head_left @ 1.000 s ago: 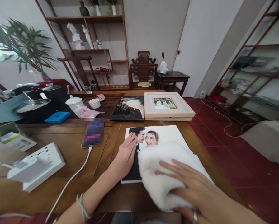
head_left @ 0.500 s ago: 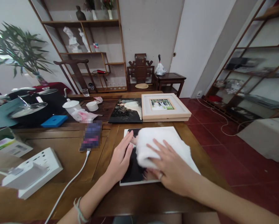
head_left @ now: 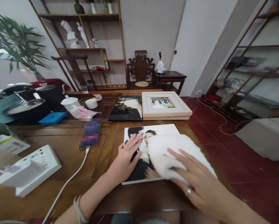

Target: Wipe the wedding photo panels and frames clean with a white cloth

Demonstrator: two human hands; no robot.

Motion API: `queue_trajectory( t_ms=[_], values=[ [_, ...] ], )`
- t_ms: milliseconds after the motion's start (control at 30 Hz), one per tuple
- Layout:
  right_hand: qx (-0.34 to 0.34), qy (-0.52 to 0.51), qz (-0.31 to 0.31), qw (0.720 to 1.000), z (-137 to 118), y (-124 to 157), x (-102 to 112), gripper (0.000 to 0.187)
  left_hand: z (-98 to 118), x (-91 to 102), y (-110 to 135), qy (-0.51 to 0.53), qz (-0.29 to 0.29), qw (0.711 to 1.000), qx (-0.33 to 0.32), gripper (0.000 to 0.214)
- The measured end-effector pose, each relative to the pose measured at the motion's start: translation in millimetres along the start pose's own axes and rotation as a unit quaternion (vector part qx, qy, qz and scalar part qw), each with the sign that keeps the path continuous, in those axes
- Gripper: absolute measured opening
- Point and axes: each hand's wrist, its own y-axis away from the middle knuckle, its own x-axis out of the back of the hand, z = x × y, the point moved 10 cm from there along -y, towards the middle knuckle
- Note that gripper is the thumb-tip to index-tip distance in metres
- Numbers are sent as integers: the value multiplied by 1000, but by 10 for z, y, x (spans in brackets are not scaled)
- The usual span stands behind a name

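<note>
A photo panel (head_left: 139,169) with a white edge lies flat on the wooden table in front of me, printed with a couple in dark and white clothes. My left hand (head_left: 126,157) rests on its left part, fingers stretched out and holding nothing. Over the panel's right side is a fluffy white cloth (head_left: 174,147), which hides that part of the picture. My right hand (head_left: 193,177), with a ring on one finger, grips the cloth from above and presses it down; its fingertips are partly sunk in the folds.
Behind the panel lie a dark photo panel (head_left: 126,109) and a pale wooden picture frame (head_left: 167,113). To the left are a phone (head_left: 90,133) on a white cable (head_left: 76,171), a power strip (head_left: 40,168), a blue box (head_left: 52,118), a lidded white cup (head_left: 69,102) and black pots (head_left: 27,110).
My right hand has slid the white cloth to the right and toward me, uncovering the couple's heads. My left hand has shifted slightly to the right on the panel.
</note>
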Motion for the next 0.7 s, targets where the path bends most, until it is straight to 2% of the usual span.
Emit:
queue_trajectory(
  t_ms=[133, 233, 333, 433, 500, 600, 700],
  values=[
    [-108, 2, 39, 993, 545, -20, 88, 34, 33, -3, 1, -13, -15, 1000, -1, 39],
    [-132, -71, 45, 988, 732, -291, 158, 39, 30, 6, -4, -12, -12, 1000, 2, 39],
    [-99, -162, 48, 981, 654, -719, 180, 41, 14, 2, -9, -10, -9, 1000, 4, 40],
    [-22, -237, -7, 971, 345, -1159, 32, 45, 33, 29, -12, -8, 6, 1000, -8, 38],
    [22, -238, -32, 971, 143, -1373, -59, 41, 63, 56, -12, -6, 15, 1000, -19, 36],
    [42, -214, -33, 975, 27, -1523, -124, 34, 94, 85, -13, -2, 21, 999, -26, 33],
    [29, -202, -35, 978, 143, -1438, -140, 35, 90, 87, -16, -7, 20, 999, -25, 35]
  ],
)
